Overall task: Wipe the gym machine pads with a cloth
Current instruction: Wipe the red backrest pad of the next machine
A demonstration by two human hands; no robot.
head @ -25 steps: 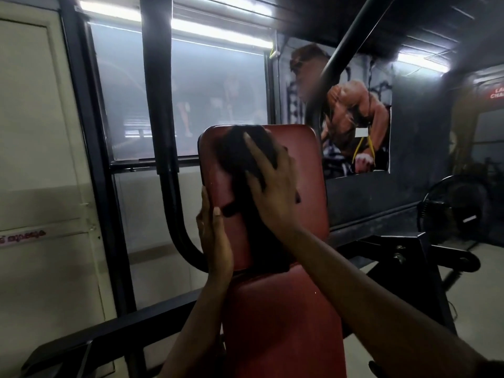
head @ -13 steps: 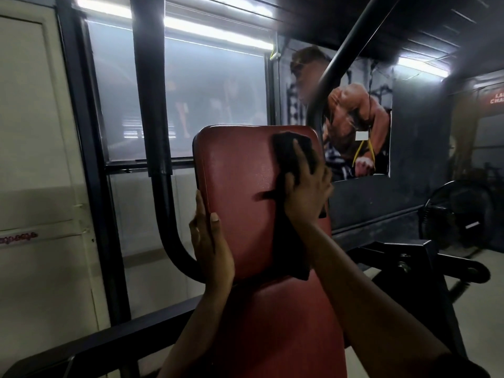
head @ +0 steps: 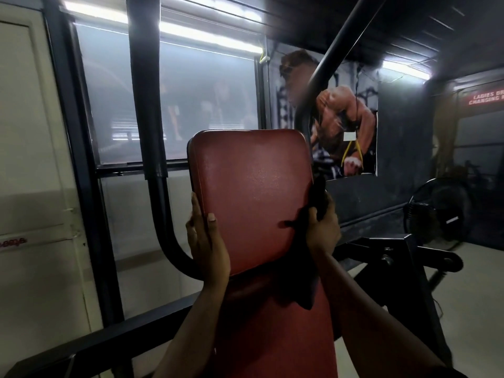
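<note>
A red upright back pad (head: 251, 186) stands in the middle of the head view, with a red lower pad (head: 272, 331) below it. My left hand (head: 207, 241) grips the back pad's left edge, thumb on the front face. My right hand (head: 321, 227) holds a dark cloth (head: 302, 266) against the pad's right edge, fingers curled round the cloth. The cloth's tail hangs down over the gap between the two pads.
A black curved frame tube (head: 152, 159) rises left of the pad, and a slanted black bar (head: 335, 53) crosses above right. A black machine bracket (head: 395, 257) juts out at the right. A floor fan (head: 439, 214) stands at the far right. A window (head: 169, 105) lies behind.
My right hand has swept the cloth from the pad's upper middle rightwards and down to its right edge. My left hand has kept its hold on the left edge.
</note>
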